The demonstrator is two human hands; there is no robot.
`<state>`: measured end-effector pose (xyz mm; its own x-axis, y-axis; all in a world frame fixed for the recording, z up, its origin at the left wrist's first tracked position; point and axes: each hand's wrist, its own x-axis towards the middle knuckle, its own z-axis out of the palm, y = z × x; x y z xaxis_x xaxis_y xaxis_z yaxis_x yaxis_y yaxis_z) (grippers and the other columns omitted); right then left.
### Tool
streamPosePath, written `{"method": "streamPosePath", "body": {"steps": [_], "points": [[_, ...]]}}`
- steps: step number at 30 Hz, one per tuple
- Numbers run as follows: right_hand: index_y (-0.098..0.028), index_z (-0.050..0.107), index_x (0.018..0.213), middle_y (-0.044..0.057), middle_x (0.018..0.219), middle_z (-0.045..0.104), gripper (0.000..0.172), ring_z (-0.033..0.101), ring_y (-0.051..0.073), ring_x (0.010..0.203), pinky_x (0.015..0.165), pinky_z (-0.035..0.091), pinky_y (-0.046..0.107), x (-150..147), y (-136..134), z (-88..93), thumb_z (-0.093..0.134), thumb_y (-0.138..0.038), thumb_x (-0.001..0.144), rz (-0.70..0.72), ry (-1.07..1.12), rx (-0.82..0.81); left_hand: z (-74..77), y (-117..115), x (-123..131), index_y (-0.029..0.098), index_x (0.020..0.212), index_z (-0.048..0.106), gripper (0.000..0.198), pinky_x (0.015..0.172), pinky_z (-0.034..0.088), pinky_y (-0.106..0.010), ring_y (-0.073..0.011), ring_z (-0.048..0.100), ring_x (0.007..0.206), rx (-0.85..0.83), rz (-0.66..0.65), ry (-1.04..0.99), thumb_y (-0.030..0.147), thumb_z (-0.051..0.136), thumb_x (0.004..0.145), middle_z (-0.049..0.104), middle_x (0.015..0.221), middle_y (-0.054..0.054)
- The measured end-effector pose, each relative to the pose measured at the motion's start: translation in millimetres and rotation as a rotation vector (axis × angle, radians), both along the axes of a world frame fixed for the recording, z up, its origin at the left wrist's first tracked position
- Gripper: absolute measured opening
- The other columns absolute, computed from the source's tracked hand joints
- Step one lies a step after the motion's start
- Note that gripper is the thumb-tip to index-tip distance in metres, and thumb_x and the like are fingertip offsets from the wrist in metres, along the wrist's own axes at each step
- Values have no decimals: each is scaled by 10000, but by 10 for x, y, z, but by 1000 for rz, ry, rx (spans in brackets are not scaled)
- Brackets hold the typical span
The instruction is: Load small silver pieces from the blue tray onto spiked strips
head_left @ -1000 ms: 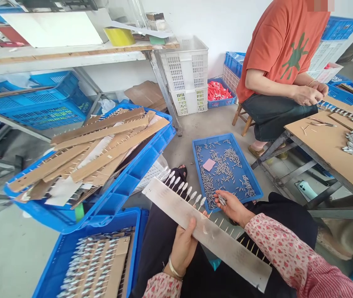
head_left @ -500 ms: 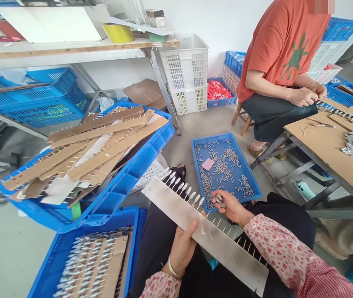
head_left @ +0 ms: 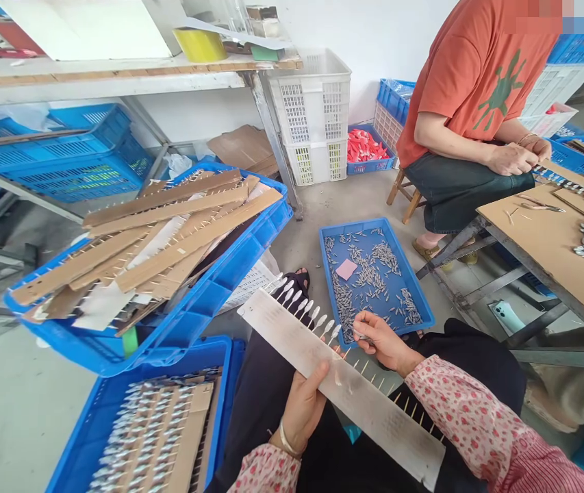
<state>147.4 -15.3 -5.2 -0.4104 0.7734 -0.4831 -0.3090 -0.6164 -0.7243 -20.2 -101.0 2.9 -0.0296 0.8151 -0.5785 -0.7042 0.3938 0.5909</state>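
A long pale strip (head_left: 374, 404) lies slantwise over my lap, with thin sticks along its far edge. Silvery spindle-shaped pieces (head_left: 314, 313) cap the sticks on the upper left part; those toward the lower right are bare. My left hand (head_left: 306, 404) grips the strip near its middle, thumb on top and fingers underneath. Just beyond the strip, my right hand (head_left: 380, 340) is closed around small silvery pieces, mostly hidden by the fingers. Beyond it, a shallow blue tray (head_left: 428, 301) on the floor holds many such pieces and a pink paper (head_left: 346, 269).
Cardboard strips (head_left: 168, 233) fill a blue crate (head_left: 168, 335) at left; another crate (head_left: 83, 428) below holds capped strips. A person in an orange shirt (head_left: 456, 82) sits at a low table (head_left: 543, 233) on the right. White crates (head_left: 317, 109) stand behind.
My right hand's fingers have drawn in, so less of the silvery pieces shows. The view has shifted slightly. My left hand keeps its hold on the strip.
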Motion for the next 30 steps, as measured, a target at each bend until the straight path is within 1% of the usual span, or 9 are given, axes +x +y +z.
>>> {"method": "streamPosePath", "body": {"steps": [3,7,11,14,17,19,21,24,30], "points": [[-172,517,728,-40,601,536,343,356,37,427,400,122,197,0,0,50,756,-414,689,10,11,-1,-3,-2,-2,192,1192,587,557,908,466,-428,-293,648,995,5,2,-9,278,776,676,716,1025,-113],[-162,591,830,-62,543,500,323,368,52,444,421,185,205,11,1,113,794,-340,653,101,12,25,-8,-4,-14,185,1221,584,608,917,460,-446,-302,649,983,18,-10,9,282,788,656,717,1004,-112],[-183,559,826,-50,562,563,303,351,50,385,389,140,208,5,-6,96,717,-422,729,104,-45,99,-14,-1,-18,197,1248,573,646,910,466,-443,-301,646,983,7,-16,24,290,793,648,720,999,-107],[-182,548,773,-55,528,554,302,335,47,370,386,130,208,1,-1,97,715,-429,726,95,-60,107,-16,1,-17,192,1257,568,656,907,467,-431,-301,641,997,1,-14,36,299,792,650,717,1027,-116],[-168,599,859,-15,623,623,314,349,47,406,407,163,215,2,13,135,755,-383,690,158,-6,86,-20,1,-16,188,1237,582,639,910,464,-420,-293,644,990,-7,-6,35,295,796,644,717,1030,-116],[-164,616,889,6,663,645,315,351,50,415,413,164,219,-5,19,149,738,-395,711,196,5,93,-25,-2,-15,187,1221,588,624,913,461,-419,-287,648,985,-8,-2,24,282,799,642,717,1032,-115],[-160,620,821,-1,631,622,284,342,50,413,413,153,222,-27,20,140,706,-419,743,194,-30,122,-29,-7,-14,182,1211,587,610,905,464,-425,-290,652,983,-6,-3,9,270,797,645,719,1024,-117],[-161,597,707,-29,586,564,282,319,46,416,421,160,221,-71,16,98,718,-415,730,134,-109,169,-31,-13,-12,178,1201,580,589,882,474,-428,-300,655,980,-1,-5,-5,260,788,656,724,997,-116],[-170,549,636,-49,552,510,313,299,48,417,427,170,224,-120,6,29,721,-418,720,92,-179,186,-42,-9,-11,174,1204,558,567,856,478,-409,-296,654,978,6,-7,-10,244,771,682,725,982,-112]]}}
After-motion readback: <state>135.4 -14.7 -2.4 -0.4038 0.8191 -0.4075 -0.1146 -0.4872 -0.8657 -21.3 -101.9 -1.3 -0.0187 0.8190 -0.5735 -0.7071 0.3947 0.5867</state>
